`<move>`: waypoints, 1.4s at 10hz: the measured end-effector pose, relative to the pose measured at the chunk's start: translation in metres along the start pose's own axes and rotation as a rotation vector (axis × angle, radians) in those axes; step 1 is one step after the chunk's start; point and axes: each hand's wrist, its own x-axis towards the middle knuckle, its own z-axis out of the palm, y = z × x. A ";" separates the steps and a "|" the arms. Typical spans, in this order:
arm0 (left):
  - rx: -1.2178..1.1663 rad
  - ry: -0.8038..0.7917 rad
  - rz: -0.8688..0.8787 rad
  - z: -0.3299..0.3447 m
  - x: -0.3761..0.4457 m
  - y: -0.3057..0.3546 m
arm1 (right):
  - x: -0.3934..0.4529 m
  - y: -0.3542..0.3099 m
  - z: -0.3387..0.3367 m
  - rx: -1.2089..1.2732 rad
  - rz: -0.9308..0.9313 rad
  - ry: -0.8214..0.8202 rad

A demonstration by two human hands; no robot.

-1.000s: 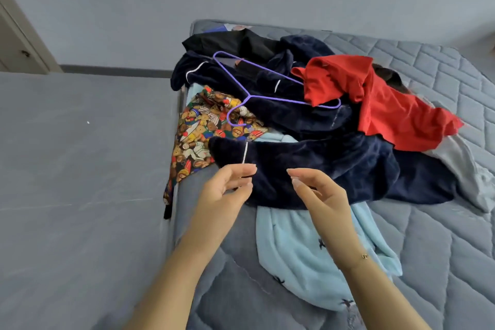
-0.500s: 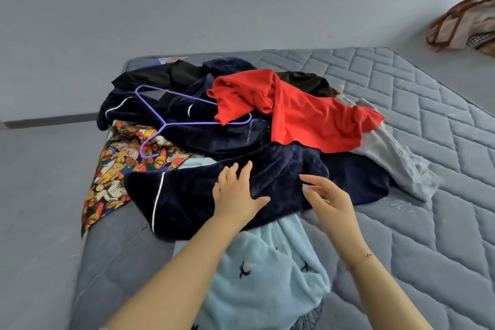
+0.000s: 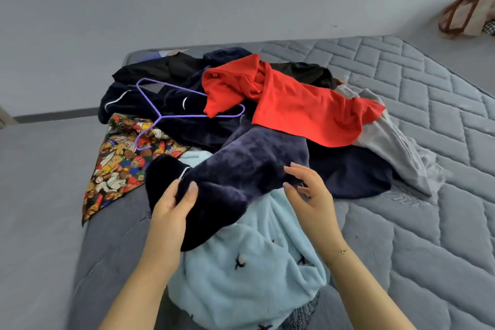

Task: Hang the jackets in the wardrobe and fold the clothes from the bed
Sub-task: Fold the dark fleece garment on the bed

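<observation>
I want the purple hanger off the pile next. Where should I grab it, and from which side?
Probably the neck of the purple hanger, where both arms meet above the hook. That junction lies bare on the navy fleece garment, nearest the bed's left edge, so come from the left. Its far end is tucked under the red shirt, so draw it leftward. The left hand currently grips the fleece.

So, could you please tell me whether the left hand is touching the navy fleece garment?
Touching. The head view shows the left hand gripping a fold of the navy fleece garment, thumb pressed on top of the fabric.
</observation>
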 end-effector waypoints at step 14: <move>0.228 0.094 -0.349 -0.070 -0.069 0.032 | -0.034 -0.068 0.070 -0.492 -0.481 0.013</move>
